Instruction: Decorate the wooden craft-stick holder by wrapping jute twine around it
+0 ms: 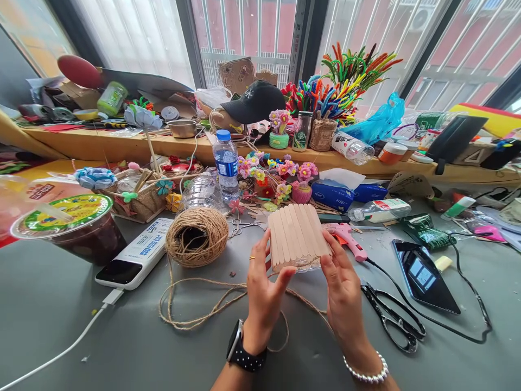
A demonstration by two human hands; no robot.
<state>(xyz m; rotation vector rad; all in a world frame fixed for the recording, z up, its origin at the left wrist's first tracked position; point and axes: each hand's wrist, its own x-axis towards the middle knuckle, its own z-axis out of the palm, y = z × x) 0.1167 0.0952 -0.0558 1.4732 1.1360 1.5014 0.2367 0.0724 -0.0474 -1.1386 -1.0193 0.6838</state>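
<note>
Between my two hands is a small craft piece covered with a row of wooden craft sticks (296, 233), with a clear, shiny part showing along its lower edge. My left hand (264, 282) grips its left side, thumb at the lower edge and fingers behind. On the right side, my right hand (342, 277) holds it with the fingers along the edge. Jute twine (203, 321) runs in loose loops on the table below, leading from a twine ball (197, 237) to the left. A pink glue gun (349, 239) lies just behind my right hand.
Black scissors (394, 320) and a phone (425, 276) lie at right, with a black cable around them. A power bank (136, 252) and a drink cup (77, 228) are at left. Behind stand a water bottle (226, 165), pipe-cleaner flowers (280, 171) and a cluttered wooden ledge (260, 147).
</note>
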